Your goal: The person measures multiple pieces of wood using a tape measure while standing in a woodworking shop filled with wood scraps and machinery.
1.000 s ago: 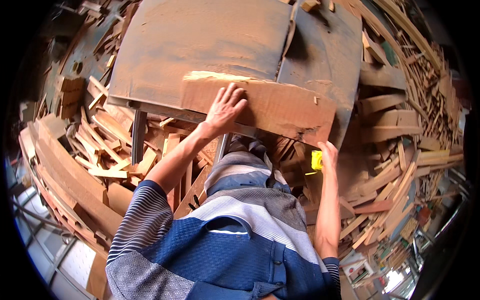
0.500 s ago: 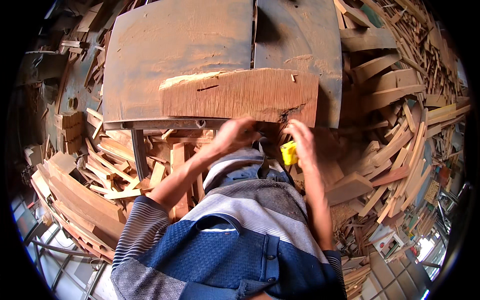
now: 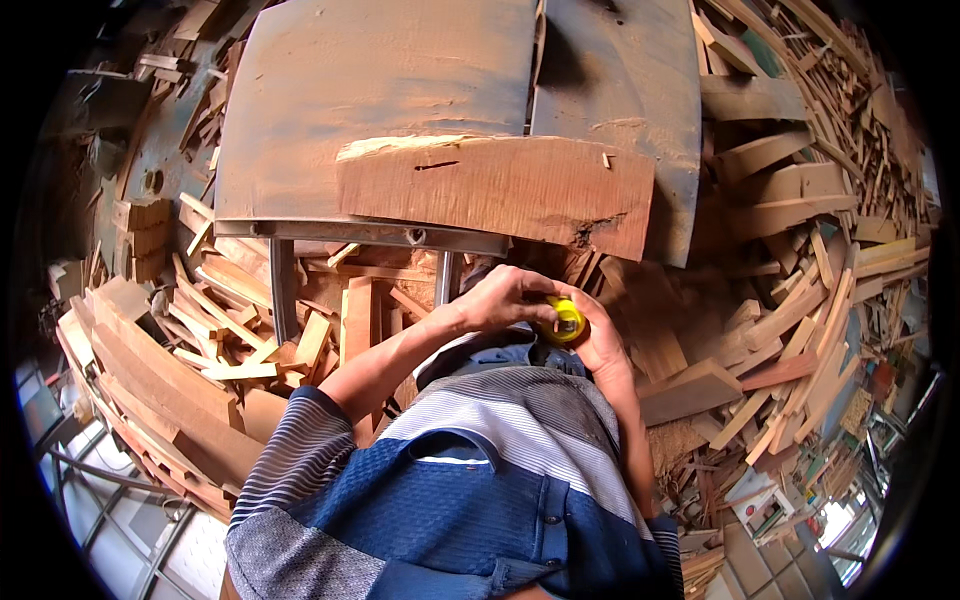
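A yellow tape measure [image 3: 568, 322] is in front of my body, just off the near edge of the saw table. My right hand [image 3: 601, 338] wraps round its right side. My left hand [image 3: 502, 300] reaches it from the left, thumb and fingers closed at its near side; whether a bit of tape lies between them is hidden. Beyond both hands, a thick reddish-brown board [image 3: 490, 190] lies across the table [image 3: 380, 75], overhanging its front. It has a rough pale far edge, a dark crack and a decayed knot near its right end.
A narrow slot [image 3: 533, 70] runs through the sawdust-covered table. Under its metal front rail [image 3: 370, 234] and at left lie offcuts and curved planks [image 3: 160, 370]. More heavy boards [image 3: 765, 155] and loose strips [image 3: 800, 340] are piled at right.
Both hands have drawn back from the board's near edge toward my body and come together at the tape measure. The table and board appear slightly shifted right in view.
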Action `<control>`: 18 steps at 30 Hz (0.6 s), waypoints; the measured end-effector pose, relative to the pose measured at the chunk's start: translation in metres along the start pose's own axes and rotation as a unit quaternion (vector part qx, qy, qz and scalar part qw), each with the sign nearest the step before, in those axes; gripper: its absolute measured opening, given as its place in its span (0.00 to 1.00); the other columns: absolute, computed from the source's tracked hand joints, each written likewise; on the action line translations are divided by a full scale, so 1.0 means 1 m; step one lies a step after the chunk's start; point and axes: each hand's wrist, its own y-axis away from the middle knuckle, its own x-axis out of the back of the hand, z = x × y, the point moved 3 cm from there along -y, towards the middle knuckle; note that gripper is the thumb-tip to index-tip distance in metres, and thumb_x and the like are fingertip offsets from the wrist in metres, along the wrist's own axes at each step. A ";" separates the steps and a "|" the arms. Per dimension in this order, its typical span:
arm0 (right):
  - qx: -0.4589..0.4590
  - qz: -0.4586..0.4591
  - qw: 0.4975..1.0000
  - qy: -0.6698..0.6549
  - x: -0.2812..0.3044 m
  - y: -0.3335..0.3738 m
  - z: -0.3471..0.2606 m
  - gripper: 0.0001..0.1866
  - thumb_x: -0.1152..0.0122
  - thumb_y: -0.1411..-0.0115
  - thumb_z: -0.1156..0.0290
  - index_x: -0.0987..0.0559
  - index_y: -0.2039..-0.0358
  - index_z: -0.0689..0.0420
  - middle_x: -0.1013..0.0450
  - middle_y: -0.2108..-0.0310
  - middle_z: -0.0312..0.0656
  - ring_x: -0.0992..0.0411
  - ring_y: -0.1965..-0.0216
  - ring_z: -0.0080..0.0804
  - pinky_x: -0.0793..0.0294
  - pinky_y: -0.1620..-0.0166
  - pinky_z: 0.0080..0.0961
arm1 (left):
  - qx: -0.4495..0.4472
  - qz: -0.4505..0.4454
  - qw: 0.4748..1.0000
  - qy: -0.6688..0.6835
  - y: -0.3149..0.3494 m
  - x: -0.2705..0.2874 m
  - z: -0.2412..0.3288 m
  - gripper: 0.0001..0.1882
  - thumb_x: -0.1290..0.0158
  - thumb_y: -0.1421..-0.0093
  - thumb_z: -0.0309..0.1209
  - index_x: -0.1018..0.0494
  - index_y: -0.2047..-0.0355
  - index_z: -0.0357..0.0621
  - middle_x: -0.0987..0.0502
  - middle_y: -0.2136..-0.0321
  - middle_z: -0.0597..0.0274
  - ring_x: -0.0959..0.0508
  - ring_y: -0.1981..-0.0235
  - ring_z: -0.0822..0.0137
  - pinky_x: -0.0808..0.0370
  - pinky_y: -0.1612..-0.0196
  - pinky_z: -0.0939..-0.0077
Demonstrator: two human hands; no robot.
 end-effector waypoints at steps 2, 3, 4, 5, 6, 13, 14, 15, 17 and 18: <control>-0.018 -0.040 0.999 -0.018 0.004 0.004 0.003 0.30 0.39 0.31 0.52 0.27 0.39 0.64 0.23 0.49 0.44 0.23 0.50 0.33 0.22 0.45 0.32 | -0.016 -0.010 1.000 -0.022 -0.002 0.000 0.007 0.21 0.33 0.39 0.35 0.20 0.49 0.37 0.15 0.58 0.50 0.16 0.57 0.66 0.20 0.54 0.70; -0.027 -0.052 0.998 -0.036 -0.004 0.003 0.000 0.31 0.40 0.30 0.51 0.27 0.38 0.64 0.23 0.49 0.44 0.23 0.50 0.33 0.22 0.45 0.32 | -0.023 0.001 0.999 -0.025 -0.004 0.002 0.005 0.21 0.33 0.39 0.35 0.20 0.49 0.37 0.15 0.59 0.50 0.16 0.58 0.65 0.20 0.54 0.70; -0.032 -0.028 0.999 -0.031 -0.010 0.003 -0.001 0.32 0.41 0.30 0.50 0.28 0.37 0.64 0.23 0.48 0.44 0.23 0.50 0.33 0.22 0.44 0.32 | -0.030 0.012 0.999 -0.028 -0.005 0.003 0.000 0.21 0.33 0.39 0.35 0.20 0.49 0.37 0.15 0.59 0.50 0.16 0.58 0.65 0.19 0.54 0.69; -0.037 -0.003 0.999 -0.026 -0.015 0.003 -0.004 0.33 0.43 0.29 0.49 0.29 0.36 0.64 0.23 0.48 0.44 0.23 0.50 0.33 0.23 0.44 0.32 | -0.038 0.023 0.999 -0.032 -0.005 0.005 -0.003 0.21 0.33 0.38 0.35 0.21 0.49 0.36 0.15 0.59 0.49 0.16 0.59 0.65 0.19 0.55 0.69; -0.022 -0.001 1.000 0.019 -0.018 0.004 -0.008 0.33 0.44 0.28 0.49 0.28 0.36 0.64 0.23 0.47 0.43 0.24 0.50 0.31 0.23 0.44 0.31 | -0.018 0.014 0.999 -0.026 -0.005 0.007 0.004 0.19 0.35 0.36 0.35 0.21 0.50 0.35 0.15 0.60 0.53 0.17 0.58 0.67 0.20 0.54 0.70; 0.072 -0.010 0.912 0.404 -0.058 0.003 -0.029 0.32 0.41 0.29 0.53 0.28 0.37 0.67 0.24 0.46 0.43 0.25 0.45 0.31 0.27 0.41 0.28 | 0.061 0.027 0.992 0.105 0.000 0.014 -0.027 0.16 0.36 0.35 0.33 0.22 0.53 0.33 0.18 0.62 0.62 0.23 0.60 0.73 0.24 0.55 0.74; 0.076 -0.019 0.888 0.453 -0.063 0.001 -0.031 0.34 0.36 0.33 0.53 0.27 0.38 0.67 0.24 0.44 0.48 0.25 0.43 0.36 0.27 0.41 0.30 | 0.071 0.027 0.993 0.089 0.001 0.017 -0.033 0.15 0.34 0.38 0.29 0.22 0.55 0.33 0.18 0.61 0.61 0.22 0.58 0.72 0.23 0.53 0.74; 0.085 -0.014 0.848 0.523 -0.066 0.001 -0.033 0.34 0.33 0.35 0.53 0.27 0.39 0.66 0.24 0.44 0.50 0.25 0.44 0.38 0.27 0.42 0.31 | 0.069 0.055 0.989 0.119 0.005 0.020 -0.040 0.15 0.34 0.39 0.27 0.22 0.55 0.33 0.17 0.60 0.61 0.21 0.58 0.72 0.23 0.52 0.74; 0.102 -0.005 0.752 0.651 -0.069 0.002 -0.038 0.34 0.29 0.39 0.53 0.25 0.39 0.64 0.24 0.46 0.53 0.24 0.45 0.42 0.26 0.43 0.34 | 0.065 0.111 0.976 0.178 0.016 0.026 -0.054 0.16 0.32 0.42 0.23 0.22 0.55 0.33 0.17 0.60 0.60 0.21 0.56 0.72 0.23 0.50 0.75; 0.133 -0.002 0.718 0.683 -0.069 0.005 -0.042 0.34 0.26 0.43 0.55 0.23 0.41 0.61 0.23 0.49 0.54 0.23 0.47 0.48 0.25 0.45 0.37 | 0.072 0.127 0.979 0.142 0.021 0.040 -0.046 0.17 0.32 0.45 0.19 0.22 0.55 0.33 0.16 0.59 0.61 0.20 0.55 0.72 0.22 0.48 0.75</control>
